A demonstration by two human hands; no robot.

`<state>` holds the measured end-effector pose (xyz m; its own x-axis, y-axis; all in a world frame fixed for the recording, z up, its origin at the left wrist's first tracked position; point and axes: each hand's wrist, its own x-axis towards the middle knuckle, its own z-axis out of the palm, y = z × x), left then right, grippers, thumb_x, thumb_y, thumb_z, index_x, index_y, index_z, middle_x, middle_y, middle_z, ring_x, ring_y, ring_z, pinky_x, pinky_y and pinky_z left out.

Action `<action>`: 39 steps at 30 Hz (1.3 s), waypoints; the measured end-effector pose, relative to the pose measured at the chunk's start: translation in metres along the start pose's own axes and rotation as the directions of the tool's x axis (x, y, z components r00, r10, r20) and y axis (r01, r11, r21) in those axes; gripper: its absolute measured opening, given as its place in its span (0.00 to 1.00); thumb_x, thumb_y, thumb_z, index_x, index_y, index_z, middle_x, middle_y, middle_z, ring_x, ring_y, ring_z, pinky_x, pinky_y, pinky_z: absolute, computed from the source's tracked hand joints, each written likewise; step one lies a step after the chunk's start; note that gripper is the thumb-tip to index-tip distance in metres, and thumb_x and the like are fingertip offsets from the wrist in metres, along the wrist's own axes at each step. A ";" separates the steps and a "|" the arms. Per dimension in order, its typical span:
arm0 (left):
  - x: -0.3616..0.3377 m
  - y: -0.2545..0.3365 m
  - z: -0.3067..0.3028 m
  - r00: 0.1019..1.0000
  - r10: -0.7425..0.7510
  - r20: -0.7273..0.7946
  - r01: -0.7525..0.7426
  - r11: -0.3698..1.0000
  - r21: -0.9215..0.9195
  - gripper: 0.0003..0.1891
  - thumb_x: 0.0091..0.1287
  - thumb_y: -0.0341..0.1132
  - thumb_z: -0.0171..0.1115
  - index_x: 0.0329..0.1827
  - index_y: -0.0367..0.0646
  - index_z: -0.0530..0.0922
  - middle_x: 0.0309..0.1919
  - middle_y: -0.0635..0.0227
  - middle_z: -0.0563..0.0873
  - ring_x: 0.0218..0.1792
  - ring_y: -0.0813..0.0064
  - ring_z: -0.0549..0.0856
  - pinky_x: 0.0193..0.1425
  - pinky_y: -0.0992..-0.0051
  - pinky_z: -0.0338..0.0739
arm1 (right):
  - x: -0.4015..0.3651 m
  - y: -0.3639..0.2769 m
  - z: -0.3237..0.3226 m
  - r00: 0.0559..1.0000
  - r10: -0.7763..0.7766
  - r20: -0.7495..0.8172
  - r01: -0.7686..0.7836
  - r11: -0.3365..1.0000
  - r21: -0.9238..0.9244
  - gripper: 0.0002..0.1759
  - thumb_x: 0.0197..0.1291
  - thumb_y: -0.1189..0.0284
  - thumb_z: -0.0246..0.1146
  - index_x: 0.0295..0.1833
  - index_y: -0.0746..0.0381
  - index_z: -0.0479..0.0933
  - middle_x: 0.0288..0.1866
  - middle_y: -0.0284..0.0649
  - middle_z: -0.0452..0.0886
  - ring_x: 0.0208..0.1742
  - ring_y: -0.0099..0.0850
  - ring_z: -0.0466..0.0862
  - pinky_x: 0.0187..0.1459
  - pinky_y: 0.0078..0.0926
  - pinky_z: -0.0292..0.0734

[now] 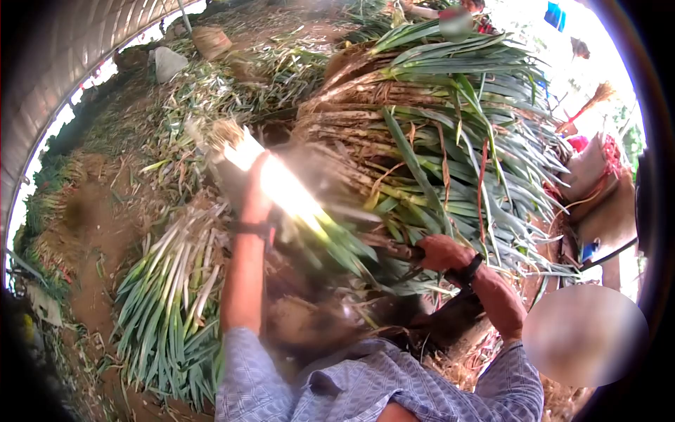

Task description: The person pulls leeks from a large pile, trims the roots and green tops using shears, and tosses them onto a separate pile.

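Note:
A bunch of long green onions point(299, 200) slants across the middle of the view, its white stalks bright with glare and its roots at the upper left. My left hand point(259, 179) is closed around the white part; glare and blur hide some of its fingers. Over at the right, my right hand point(444, 253) is closed at the lower edge of a big pile of green onions point(422, 148). A brownish, stalk-like thing runs from its fingers toward the bunch, too blurred to name.
Pale-stalked green onions point(169, 302) lie on the ground at the left. Leaf scraps point(211, 98) litter the soil behind. A whitish sack point(167, 65) stands at the upper left. Part of another person shows beyond the pile, and a blurred patch covers the lower right.

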<state>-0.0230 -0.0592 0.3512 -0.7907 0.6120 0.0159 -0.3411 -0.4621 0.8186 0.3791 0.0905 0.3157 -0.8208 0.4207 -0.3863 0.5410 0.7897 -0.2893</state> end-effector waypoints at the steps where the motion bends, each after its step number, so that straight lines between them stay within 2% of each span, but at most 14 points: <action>1: 0.006 0.020 -0.003 0.998 0.063 0.031 -0.063 0.998 0.019 0.09 0.66 0.32 0.68 0.44 0.36 0.80 0.33 0.60 0.87 0.33 0.64 0.87 0.43 0.66 0.84 | 0.002 0.000 0.000 1.000 -0.010 -0.008 0.010 1.000 0.013 0.20 0.53 0.59 0.65 0.48 0.60 0.84 0.41 0.54 0.85 0.46 0.51 0.85 0.48 0.47 0.79; 11: -0.015 0.324 -0.008 0.753 0.658 -0.019 -0.591 0.689 0.420 0.10 0.65 0.26 0.68 0.44 0.29 0.79 0.34 0.53 0.88 0.33 0.63 0.89 0.38 0.64 0.86 | 0.035 -0.009 0.005 0.991 -0.117 -0.058 0.127 0.972 0.200 0.22 0.56 0.56 0.68 0.45 0.65 0.82 0.34 0.52 0.86 0.38 0.47 0.86 0.42 0.45 0.78; 15: -0.061 0.435 -0.009 0.437 0.899 -0.040 -0.581 0.316 0.751 0.20 0.59 0.25 0.75 0.53 0.32 0.80 0.45 0.53 0.87 0.44 0.65 0.89 0.53 0.67 0.88 | 0.053 -0.005 0.006 0.998 -0.047 0.034 0.038 0.972 0.230 0.23 0.56 0.55 0.69 0.44 0.64 0.83 0.36 0.52 0.86 0.40 0.47 0.86 0.44 0.44 0.78; 18: -0.089 0.474 -0.021 0.241 0.901 0.360 -0.368 -0.258 0.893 0.24 0.66 0.38 0.71 0.53 0.22 0.80 0.45 0.50 0.88 0.46 0.61 0.88 0.51 0.66 0.84 | 0.058 -0.016 0.001 0.999 0.010 0.049 -0.017 0.989 0.149 0.23 0.56 0.55 0.69 0.46 0.64 0.83 0.38 0.54 0.86 0.40 0.49 0.86 0.45 0.46 0.78; 20: -0.099 0.473 -0.027 0.277 0.737 0.616 -0.031 -0.634 0.772 0.24 0.70 0.41 0.66 0.56 0.24 0.78 0.51 0.48 0.86 0.52 0.58 0.87 0.59 0.65 0.81 | 0.070 -0.014 0.014 0.998 -0.042 0.046 0.036 0.992 0.124 0.24 0.57 0.54 0.68 0.46 0.65 0.83 0.39 0.55 0.85 0.43 0.50 0.85 0.46 0.46 0.78; 23: -0.060 0.479 -0.096 0.253 0.751 0.611 0.365 -0.658 0.658 0.35 0.69 0.52 0.65 0.61 0.21 0.75 0.53 0.39 0.85 0.54 0.51 0.85 0.62 0.67 0.75 | 0.075 0.004 0.024 1.000 -0.015 -0.010 0.015 1.000 0.025 0.25 0.58 0.53 0.67 0.46 0.66 0.83 0.42 0.57 0.85 0.47 0.53 0.84 0.48 0.48 0.77; 25: -0.031 0.468 -0.151 0.639 0.658 0.398 0.191 -0.637 0.747 0.32 0.68 0.50 0.66 0.61 0.26 0.77 0.55 0.36 0.82 0.57 0.44 0.82 0.62 0.63 0.76 | 0.062 -0.003 0.009 0.999 0.046 -0.017 -0.044 0.991 0.126 0.23 0.57 0.55 0.67 0.46 0.65 0.82 0.40 0.57 0.85 0.44 0.54 0.84 0.46 0.48 0.77; 28: 0.003 0.396 -0.305 0.796 0.325 0.510 -0.023 -0.826 0.563 0.35 0.59 0.44 0.71 0.64 0.29 0.72 0.60 0.37 0.77 0.62 0.42 0.77 0.64 0.59 0.74 | 0.039 0.005 -0.003 0.992 0.114 -0.063 -0.102 0.981 0.166 0.20 0.56 0.57 0.66 0.41 0.65 0.84 0.36 0.56 0.85 0.40 0.54 0.85 0.44 0.48 0.79; 31: -0.003 0.267 -0.340 0.994 -0.006 0.107 -0.089 -0.612 0.786 0.40 0.45 0.40 0.81 0.63 0.35 0.77 0.55 0.44 0.84 0.59 0.55 0.83 0.61 0.61 0.76 | 0.011 0.007 -0.017 0.983 0.178 -0.038 -0.174 0.981 0.082 0.19 0.56 0.57 0.66 0.41 0.63 0.84 0.36 0.54 0.85 0.40 0.53 0.85 0.45 0.47 0.80; 32: 0.012 0.219 -0.355 0.994 -0.099 -0.037 -0.003 -0.377 0.926 0.25 0.50 0.39 0.78 0.49 0.35 0.84 0.42 0.53 0.87 0.46 0.63 0.86 0.51 0.64 0.78 | 0.003 0.009 -0.018 0.981 0.187 -0.047 -0.184 0.981 0.064 0.19 0.56 0.57 0.66 0.41 0.63 0.84 0.37 0.54 0.85 0.40 0.53 0.85 0.45 0.47 0.80; 34: 0.015 0.118 -0.294 0.950 -0.216 0.225 -0.224 0.033 0.974 0.11 0.65 0.36 0.68 0.30 0.37 0.81 0.25 0.73 0.78 0.26 0.79 0.77 0.33 0.75 0.74 | -0.009 0.013 -0.029 0.975 0.220 -0.017 -0.220 0.975 -0.033 0.20 0.56 0.56 0.65 0.43 0.62 0.84 0.37 0.54 0.85 0.41 0.53 0.85 0.45 0.48 0.80; 35: 0.000 0.079 -0.231 0.957 -0.191 0.217 -0.153 0.301 0.941 0.10 0.69 0.38 0.66 0.34 0.40 0.83 0.27 0.74 0.81 0.28 0.80 0.81 0.35 0.78 0.77 | -0.014 0.011 -0.036 0.969 0.240 -0.058 -0.240 0.971 -0.001 0.20 0.56 0.56 0.65 0.43 0.62 0.84 0.37 0.54 0.85 0.41 0.53 0.85 0.45 0.48 0.79; 36: -0.004 0.056 -0.181 0.924 -0.367 0.107 0.027 0.342 0.939 0.10 0.70 0.42 0.65 0.40 0.43 0.83 0.32 0.71 0.86 0.32 0.77 0.86 0.38 0.76 0.82 | -0.020 0.008 -0.045 0.961 0.257 -0.099 -0.256 0.966 0.030 0.21 0.56 0.55 0.65 0.43 0.62 0.84 0.37 0.54 0.85 0.41 0.53 0.85 0.45 0.48 0.79; 39: 0.001 -0.022 -0.087 0.768 -0.560 0.311 0.095 0.580 0.809 0.15 0.73 0.45 0.61 0.50 0.41 0.81 0.44 0.57 0.88 0.45 0.69 0.89 0.41 0.72 0.87 | -0.031 0.013 -0.055 0.955 0.273 -0.121 -0.275 0.962 -0.001 0.20 0.56 0.56 0.65 0.39 0.63 0.83 0.33 0.54 0.84 0.39 0.54 0.84 0.43 0.49 0.78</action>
<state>-0.0605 -0.1039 0.2836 -0.2577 0.9284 -0.2676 0.1380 0.3095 0.9408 0.4014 0.1119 0.3723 -0.6580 0.6708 -0.3421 0.7456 0.6440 -0.1715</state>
